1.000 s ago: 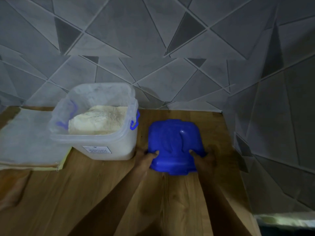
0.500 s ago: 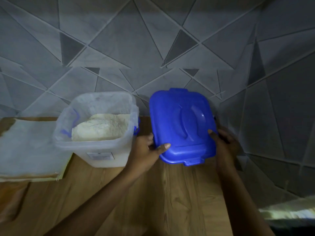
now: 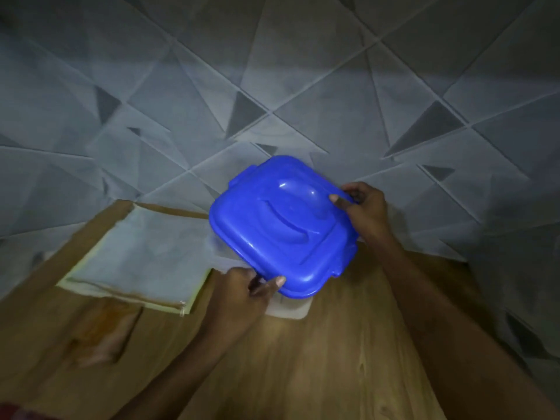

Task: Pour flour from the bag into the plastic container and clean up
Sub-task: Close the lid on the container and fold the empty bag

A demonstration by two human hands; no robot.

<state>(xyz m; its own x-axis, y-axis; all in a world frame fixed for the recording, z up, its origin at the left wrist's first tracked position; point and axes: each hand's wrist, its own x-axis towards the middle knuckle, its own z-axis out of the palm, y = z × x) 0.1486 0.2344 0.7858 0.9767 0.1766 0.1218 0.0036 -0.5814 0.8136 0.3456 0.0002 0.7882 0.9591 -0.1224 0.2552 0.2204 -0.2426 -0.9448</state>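
A blue plastic lid (image 3: 281,228) is held tilted over the clear plastic container (image 3: 291,310), hiding nearly all of it; only the container's pale lower front shows beneath the lid. The flour inside is hidden. My left hand (image 3: 257,286) grips the lid's near left edge. My right hand (image 3: 360,204) grips its far right edge, thumb on top. The flattened flour bag (image 3: 136,253), pale with a yellowish rim, lies on the wooden table (image 3: 333,359) just left of the container.
Grey tiled walls with a triangle pattern (image 3: 272,86) close in behind and on the right (image 3: 515,237), forming a corner. An orange-brown stain (image 3: 100,331) marks the table at the near left.
Both hands lifted the blue lid from the table right of the container and carried it left, over the container's top. The camera view swung, so the container now sits near the centre.
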